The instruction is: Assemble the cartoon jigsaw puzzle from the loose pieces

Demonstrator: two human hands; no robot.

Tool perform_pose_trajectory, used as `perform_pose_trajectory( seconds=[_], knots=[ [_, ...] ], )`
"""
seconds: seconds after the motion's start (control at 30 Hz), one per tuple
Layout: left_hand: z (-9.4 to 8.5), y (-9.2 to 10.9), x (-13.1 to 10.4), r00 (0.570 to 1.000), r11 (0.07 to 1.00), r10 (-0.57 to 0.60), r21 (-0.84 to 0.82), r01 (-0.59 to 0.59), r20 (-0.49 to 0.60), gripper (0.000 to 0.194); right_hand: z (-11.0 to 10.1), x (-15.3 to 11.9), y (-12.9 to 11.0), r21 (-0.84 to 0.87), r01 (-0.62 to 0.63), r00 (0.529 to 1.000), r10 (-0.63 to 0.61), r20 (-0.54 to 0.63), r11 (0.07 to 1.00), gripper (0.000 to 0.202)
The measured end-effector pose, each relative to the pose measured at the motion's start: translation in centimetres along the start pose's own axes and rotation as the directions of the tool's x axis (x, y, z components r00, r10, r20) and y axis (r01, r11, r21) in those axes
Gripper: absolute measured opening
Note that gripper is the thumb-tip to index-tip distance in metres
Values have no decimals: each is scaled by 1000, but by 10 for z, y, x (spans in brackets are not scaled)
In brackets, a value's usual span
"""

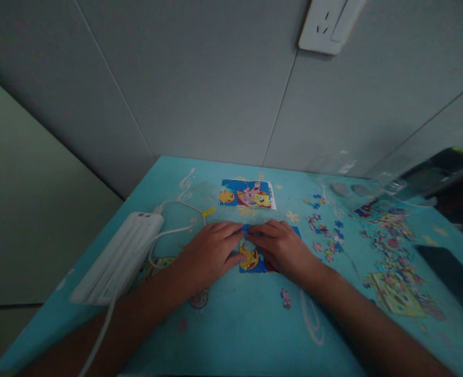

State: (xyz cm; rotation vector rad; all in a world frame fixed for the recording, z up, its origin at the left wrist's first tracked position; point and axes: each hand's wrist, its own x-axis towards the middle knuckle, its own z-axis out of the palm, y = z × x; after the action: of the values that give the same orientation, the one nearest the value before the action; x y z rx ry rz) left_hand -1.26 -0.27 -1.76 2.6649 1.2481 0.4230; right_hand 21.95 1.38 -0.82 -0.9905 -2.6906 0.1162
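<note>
A partly assembled jigsaw puzzle (250,262) with a blue ground and a yellow figure lies flat on the table. My left hand (213,246) comes in at its left side, fingers stretched towards the upper left corner and thumb apart. Over the puzzle's right half rests my right hand (284,246), its fingers bent and drawn together, the fingertips close to those of my left hand. Whatever its fingertips hold is too small and dark to tell. Behind the puzzle lies a printed picture card (247,193) of cartoon figures. Loose puzzle pieces (323,230) are scattered to the right.
A white power strip (125,256) with a white cable (108,319) stands at the left. More puzzle pieces (396,246) and clear plastic packaging (384,193) lie farther right, near a dark flat object (451,277). A grey wall with a socket (327,26) rises behind the table.
</note>
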Motion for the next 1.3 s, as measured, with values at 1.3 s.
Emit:
perform_pose_trajectory(
  seconds=[1.3],
  knots=[
    [11,-19,-2,999,999,-33,-5,33,-20,47,-52,-110,119,-80,-732,642,646,-413,676,33]
  ],
)
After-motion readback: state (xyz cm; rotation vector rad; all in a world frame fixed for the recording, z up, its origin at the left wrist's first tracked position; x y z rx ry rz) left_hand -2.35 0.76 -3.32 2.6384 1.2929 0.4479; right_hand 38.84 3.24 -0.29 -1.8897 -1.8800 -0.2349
